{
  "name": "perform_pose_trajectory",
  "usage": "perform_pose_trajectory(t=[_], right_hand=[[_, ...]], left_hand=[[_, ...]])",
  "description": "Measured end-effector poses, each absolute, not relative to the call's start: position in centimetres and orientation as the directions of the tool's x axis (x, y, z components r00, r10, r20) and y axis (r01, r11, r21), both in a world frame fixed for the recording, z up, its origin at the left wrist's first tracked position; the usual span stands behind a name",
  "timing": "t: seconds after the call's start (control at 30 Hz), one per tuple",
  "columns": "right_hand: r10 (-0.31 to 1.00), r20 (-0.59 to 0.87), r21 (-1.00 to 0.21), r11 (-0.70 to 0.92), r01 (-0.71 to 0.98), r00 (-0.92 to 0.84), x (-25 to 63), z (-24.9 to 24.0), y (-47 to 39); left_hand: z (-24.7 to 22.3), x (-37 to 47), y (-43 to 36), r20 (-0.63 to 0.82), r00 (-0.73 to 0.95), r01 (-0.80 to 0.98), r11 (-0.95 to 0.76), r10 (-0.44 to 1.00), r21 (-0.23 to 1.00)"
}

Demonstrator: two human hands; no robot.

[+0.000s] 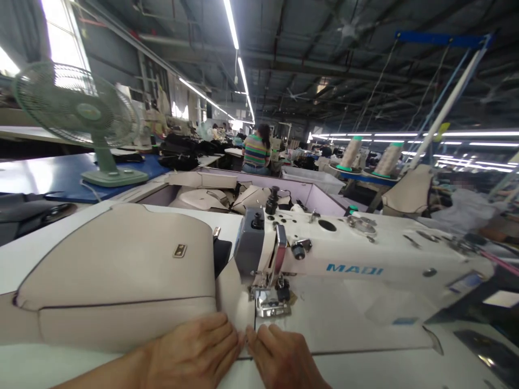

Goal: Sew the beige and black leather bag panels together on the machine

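A beige bag panel with a small gold clasp lies on the white table in front of a white sewing machine. My left hand presses flat on the panel's near edge. My right hand rests beside it, fingertips on the beige material just before the presser foot. Both hands meet at the seam line under the needle. Neither hand grips anything; the fingers lie pressed together on the material.
A green fan stands on a blue table at the left. A bin of beige bag parts sits behind the machine. Thread cones stand at the right. A person in a striped shirt sits far back.
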State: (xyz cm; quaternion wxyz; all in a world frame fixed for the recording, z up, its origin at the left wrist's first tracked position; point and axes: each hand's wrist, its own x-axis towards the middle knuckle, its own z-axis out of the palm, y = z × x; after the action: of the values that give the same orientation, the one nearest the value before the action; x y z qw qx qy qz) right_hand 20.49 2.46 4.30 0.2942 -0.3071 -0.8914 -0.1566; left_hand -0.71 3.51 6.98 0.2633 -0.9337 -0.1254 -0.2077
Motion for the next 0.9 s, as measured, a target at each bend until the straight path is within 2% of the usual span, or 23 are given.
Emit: perform_pose_trajectory(t=[0.43, 0.6, 0.77, 0.9], right_hand=[[0.555, 0.548, 0.028, 0.736, 0.677, -0.626, 20.9, 4.8, 3.4], [0.552, 0.577, 0.042, 0.716, 0.697, -0.602, 20.4, 4.6, 3.9], [0.607, 0.542, 0.009, 0.687, 0.727, -0.581, 20.6, 4.2, 4.1], [0.604, 0.556, -0.036, 0.704, 0.71, -0.571, 20.9, 3.6, 4.2]], left_hand=[[7.4, -0.4, 6.2, 0.37, 0.896, 0.37, -0.876, 0.248, -0.308], [7.4, -0.2, 7.0, 0.362, 0.894, 0.379, -0.878, 0.265, -0.293], [6.9, -0.2, 7.5, 0.387, 0.882, 0.396, -0.87, 0.27, -0.295], [6.6, -0.2, 8.0, 0.388, 0.878, 0.405, -0.867, 0.281, -0.289]])
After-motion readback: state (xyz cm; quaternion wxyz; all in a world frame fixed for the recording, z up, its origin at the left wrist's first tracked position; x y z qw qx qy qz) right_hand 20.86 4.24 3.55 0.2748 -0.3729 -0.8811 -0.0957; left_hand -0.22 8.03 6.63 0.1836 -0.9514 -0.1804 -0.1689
